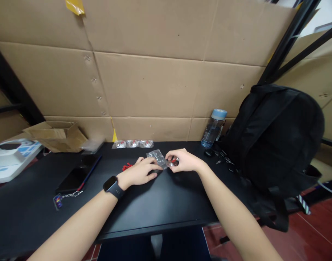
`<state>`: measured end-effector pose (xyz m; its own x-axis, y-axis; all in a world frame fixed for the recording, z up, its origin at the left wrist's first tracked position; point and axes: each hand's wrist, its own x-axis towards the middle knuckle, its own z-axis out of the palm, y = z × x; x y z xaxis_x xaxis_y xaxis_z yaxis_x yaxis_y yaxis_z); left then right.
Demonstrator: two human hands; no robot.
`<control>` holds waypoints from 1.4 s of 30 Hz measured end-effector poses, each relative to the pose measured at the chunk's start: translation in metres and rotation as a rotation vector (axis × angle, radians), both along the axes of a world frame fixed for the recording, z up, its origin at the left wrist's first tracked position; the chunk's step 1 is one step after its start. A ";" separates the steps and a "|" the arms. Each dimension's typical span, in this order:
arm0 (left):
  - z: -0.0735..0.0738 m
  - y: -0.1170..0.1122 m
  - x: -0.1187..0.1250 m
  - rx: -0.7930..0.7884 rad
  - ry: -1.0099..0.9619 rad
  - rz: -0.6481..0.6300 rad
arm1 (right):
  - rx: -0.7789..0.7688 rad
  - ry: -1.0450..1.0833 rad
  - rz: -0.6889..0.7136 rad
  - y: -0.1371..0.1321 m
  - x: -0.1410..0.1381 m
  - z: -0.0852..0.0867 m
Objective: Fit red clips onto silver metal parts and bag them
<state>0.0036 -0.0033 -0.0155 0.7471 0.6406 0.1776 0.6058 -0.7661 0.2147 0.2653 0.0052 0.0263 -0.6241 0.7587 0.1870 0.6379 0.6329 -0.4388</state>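
Note:
My right hand (183, 160) is closed around a small, shiny round silver piece (171, 164) with a bit of red on it. Its fingers hide much of the piece. Left of it, a crumpled clear plastic bag (157, 158) lies on the black table (155, 203). My left hand (141, 172) rests palm down, thumb and fingers apart, with its fingertips at the bag's lower edge; whether they press on it is hard to tell. Beside that hand's far side lies a bundle of red cord (127, 166), partly covered by it.
Several packed silver rounds (133, 144) line the table's back edge. To the left are a phone (78, 174), a cardboard box (57, 136) and a white power strip (16, 159). A water bottle (213, 128) and a black backpack (277, 145) stand on the right.

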 end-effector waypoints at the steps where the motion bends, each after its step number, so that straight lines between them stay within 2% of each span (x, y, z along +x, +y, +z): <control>1: 0.000 -0.001 0.001 -0.012 0.001 -0.004 | 0.012 -0.021 -0.012 -0.001 -0.002 -0.001; 6: 0.002 -0.003 0.002 -0.044 0.000 -0.052 | 0.049 -0.091 -0.070 -0.002 -0.010 -0.007; 15: -0.002 0.002 -0.003 -0.104 -0.001 -0.080 | 0.085 -0.084 -0.041 0.003 -0.017 -0.016; 20: -0.002 0.002 -0.004 -0.143 -0.022 -0.090 | 0.069 -0.084 -0.081 0.006 -0.017 -0.021; 22: -0.002 0.002 -0.004 -0.151 -0.008 -0.086 | 0.047 -0.089 -0.055 0.006 -0.015 -0.019; 26: 0.000 0.001 -0.003 -0.143 0.018 -0.067 | 0.002 -0.065 0.084 0.006 -0.008 -0.015; 28: 0.001 -0.001 -0.003 -0.141 0.005 -0.072 | -0.038 -0.031 0.101 0.007 -0.006 -0.015; 32: 0.002 -0.001 -0.003 -0.139 -0.020 -0.086 | -0.072 0.036 -0.004 0.011 -0.009 -0.022; 37: 0.002 -0.001 -0.004 -0.114 -0.023 -0.083 | 0.115 0.016 -0.204 0.012 -0.021 -0.033; 42: 0.003 -0.004 -0.005 -0.113 0.016 -0.057 | 0.207 0.023 -0.317 0.010 -0.034 -0.040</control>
